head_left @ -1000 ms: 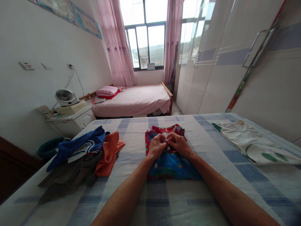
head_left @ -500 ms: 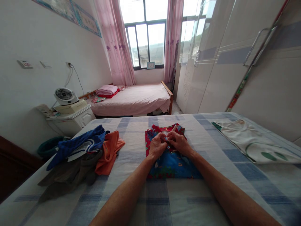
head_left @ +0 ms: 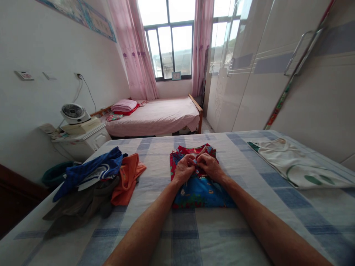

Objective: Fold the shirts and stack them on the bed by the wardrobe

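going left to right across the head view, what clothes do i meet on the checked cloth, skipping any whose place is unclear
Blue garment → orange garment → red-and-blue garment → white garment with green trim.

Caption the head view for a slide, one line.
Left hand and right hand pinch a red-and-blue patterned garment lying on a checked sheet.

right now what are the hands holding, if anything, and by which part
The left hand and right hand together pinch the red-and-blue garment by its front, just below the collar.
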A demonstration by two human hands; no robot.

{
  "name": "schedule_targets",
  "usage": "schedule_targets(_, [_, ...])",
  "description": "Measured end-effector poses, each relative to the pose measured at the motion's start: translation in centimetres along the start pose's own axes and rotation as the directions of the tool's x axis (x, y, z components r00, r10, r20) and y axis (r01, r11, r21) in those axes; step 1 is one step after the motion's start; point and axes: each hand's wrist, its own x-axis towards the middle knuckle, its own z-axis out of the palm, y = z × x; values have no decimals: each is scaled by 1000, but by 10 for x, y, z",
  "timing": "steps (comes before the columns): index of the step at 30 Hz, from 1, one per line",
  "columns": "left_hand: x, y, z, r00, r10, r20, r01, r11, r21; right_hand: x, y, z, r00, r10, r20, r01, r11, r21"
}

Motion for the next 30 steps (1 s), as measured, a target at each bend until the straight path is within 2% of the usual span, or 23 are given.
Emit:
schedule_targets(3, [2,-2,1,999,42,34,-43,999,26,0,-1,0,1000,-22,14,22,1000,-17])
schedule_targets(6, [1,-2,0,995,101,24,-103,984,148,0,0,1,1000,-20,12,21,999,-34])
schedule_targets(8, [-1,0,-1,983,181,14,-178,946,270,-1,2,1,1000,3,-8,-4,999,-43])
schedule_targets(10, [-3,3,-2,961,273,54,-273,886,375,-2,5,2,999,33,-30,-34,998,-47])
schedule_targets(14, [-6,6,-6,928,349,130,-369,816,446,-3,7,3,997,66,-45,-68,996,-49])
schedule_targets(17, [-5,3,-7,927,350,133,-372,813,449,-3,9,4,996,81,-47,-83,995,-51])
schedule_targets(19, [-3,2,-8,939,331,98,-338,827,450,-3,9,5,995,86,-48,-88,995,-53])
schedule_targets(22, [-4,4,-12,970,239,-47,-192,870,455,-2,6,2,995,93,-40,-95,994,-58])
schedule_targets(24, [-7,10,-17,973,194,-121,-119,881,457,-2,1,-3,995,95,-26,-97,993,-67])
schedule_targets(26, [-14,19,-21,976,200,-89,-139,883,449,-5,-7,-8,996,85,0,-85,993,-81])
schedule_targets(30, [-36,33,-18,975,203,88,-222,900,375,-16,-20,-13,995,60,80,-49,989,-136])
